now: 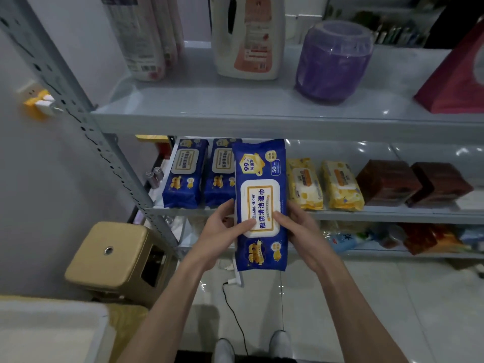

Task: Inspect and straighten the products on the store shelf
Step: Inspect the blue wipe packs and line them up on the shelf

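A blue pack of kitchen wet wipes (259,179) with a white lid label is held upright in front of the middle shelf (392,214). My left hand (222,231) grips its left edge, thumb on the white lid. My right hand (298,226) grips its right edge, thumb also on the lid. Two matching blue packs (183,174) (221,174) stand on the middle shelf to the left. To the right on that shelf lie two yellow wipe packs (303,183) (341,186) and two dark brown boxes (387,183) (442,182).
The top shelf (235,119) carries a tall pink-white pack (141,35), a white detergent bottle (248,38), a purple wrapped roll (332,61) and a maroon box (458,79). A gold stool (110,255) stands at lower left. A power strip and black cable (233,305) lie on the tiled floor.
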{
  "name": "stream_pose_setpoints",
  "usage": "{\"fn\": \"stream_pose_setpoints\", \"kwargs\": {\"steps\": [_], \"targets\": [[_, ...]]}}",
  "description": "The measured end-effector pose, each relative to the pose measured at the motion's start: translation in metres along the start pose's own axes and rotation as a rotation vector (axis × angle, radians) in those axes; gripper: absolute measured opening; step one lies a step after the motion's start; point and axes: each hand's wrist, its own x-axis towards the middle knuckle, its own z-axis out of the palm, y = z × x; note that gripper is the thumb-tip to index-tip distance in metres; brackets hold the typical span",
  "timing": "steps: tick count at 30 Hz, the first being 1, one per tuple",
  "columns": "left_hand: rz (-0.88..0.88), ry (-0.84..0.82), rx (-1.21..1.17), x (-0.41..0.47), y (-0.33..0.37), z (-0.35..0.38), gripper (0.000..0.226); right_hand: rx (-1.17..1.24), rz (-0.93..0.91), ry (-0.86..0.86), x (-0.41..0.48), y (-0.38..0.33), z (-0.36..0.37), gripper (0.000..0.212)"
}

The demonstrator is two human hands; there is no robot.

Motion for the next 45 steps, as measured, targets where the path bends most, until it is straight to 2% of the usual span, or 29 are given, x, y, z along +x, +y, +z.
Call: {"fn": "stream_pose_setpoints", "kwargs": {"steps": [6, 11, 15, 24, 28, 34, 38, 45], "targets": [[0.044, -0.036, 0.033, -0.012, 0.006, -0.006, 0.078, 0.022, -0.024, -0.029, -0.007, 0.002, 0.001, 0.071], [0.081, -0.051, 0.062, -0.015, 0.016, -0.005, 0.071, 0.009, -0.006, -0.121, -0.013, -0.011, -0.008, 0.068], [0.095, -0.077, 0.065, -0.015, 0.022, 0.001, 0.075, 0.025, -0.011, -0.173, -0.011, -0.019, -0.022, 0.072], [0.13, -0.11, 0.057, -0.021, 0.02, 0.015, 0.074, -0.038, -0.037, -0.224, -0.016, -0.024, -0.033, 0.073], [0.092, -0.098, 0.009, -0.02, 0.017, 0.014, 0.068, -0.113, -0.07, -0.164, -0.021, -0.024, -0.024, 0.083], [0.049, -0.075, -0.053, -0.023, 0.014, 0.01, 0.061, -0.132, -0.151, -0.059, -0.038, -0.03, -0.003, 0.074], [0.045, -0.069, -0.091, -0.026, 0.013, 0.009, 0.067, -0.18, -0.133, -0.079, -0.044, -0.033, -0.004, 0.077], [0.015, 0.005, -0.091, -0.036, 0.011, 0.022, 0.051, -0.139, -0.049, -0.1, -0.047, -0.025, -0.012, 0.075]]}}
